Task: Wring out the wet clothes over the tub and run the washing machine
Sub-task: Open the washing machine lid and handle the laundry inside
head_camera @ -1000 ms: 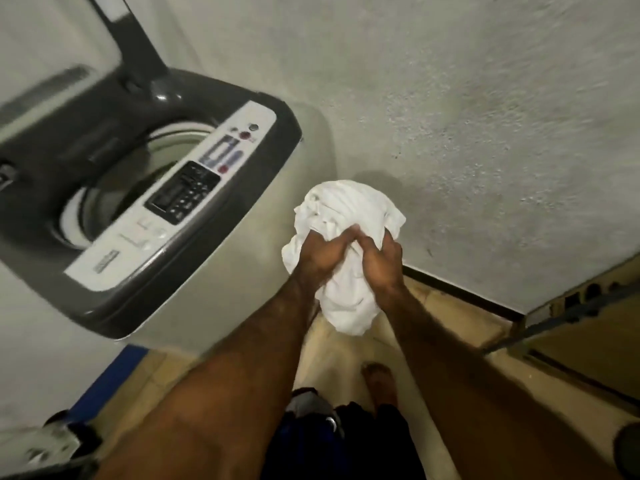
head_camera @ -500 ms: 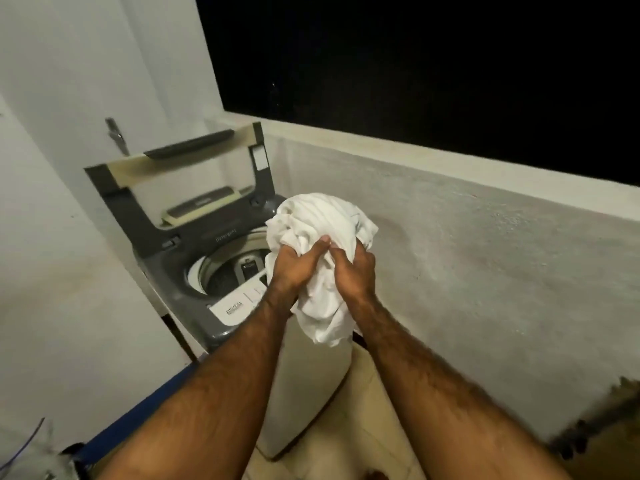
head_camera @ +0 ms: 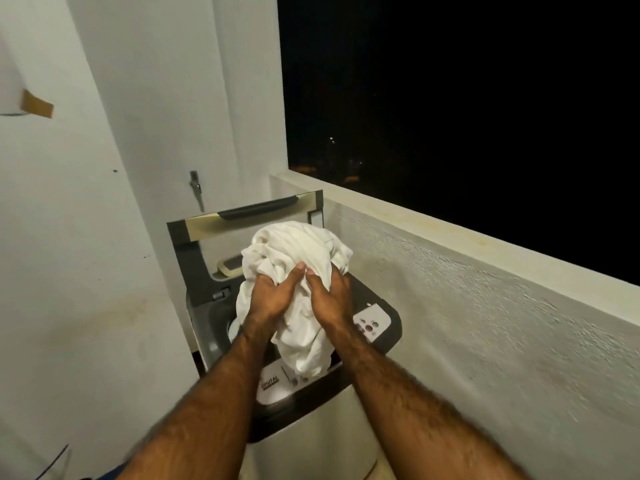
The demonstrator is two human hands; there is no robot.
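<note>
A bunched white cloth [head_camera: 298, 247] is held up over the top-loading washing machine [head_camera: 311, 431]. My left hand [head_camera: 273, 299] and my right hand [head_camera: 330, 299] both grip the cloth side by side, fingers curled into its folds. The cloth's lower end hangs just above the machine's control panel [head_camera: 372, 322]. The machine's lid [head_camera: 249, 216] stands raised behind the cloth. Cloth and arms hide most of the drum opening.
A white wall [head_camera: 86, 271] stands on the left with a metal tap [head_camera: 195, 187] above the machine. A rough low parapet wall [head_camera: 485, 306] runs along the right, with dark night sky beyond. Tiled floor shows beside the machine's base.
The view has risen from the floor to the machine and wall. Both hands have carried the white cloth from beside the machine to above its open top.
</note>
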